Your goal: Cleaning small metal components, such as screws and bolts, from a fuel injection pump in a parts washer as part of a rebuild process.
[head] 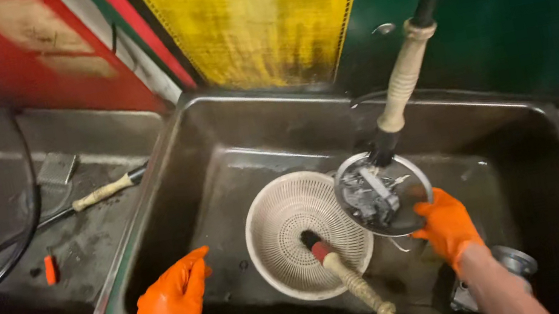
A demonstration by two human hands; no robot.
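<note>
Two gloved hands, right [446, 225] gripping round sieve [384, 194], contents unclear, left [172, 310] empty

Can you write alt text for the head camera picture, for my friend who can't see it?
An orange-gloved right hand holds a round metal strainer under a hose nozzle in a dark wash sink. The gloved left hand rests on the sink's front rim, beside a white basket.

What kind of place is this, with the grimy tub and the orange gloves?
Probably a workshop's parts-washing station. A stained metal wash basin holds a white strainer basket and a brush, a hose-fed brush hangs over it, and the gloved right hand holds a round wire basket of small metal parts.
</note>
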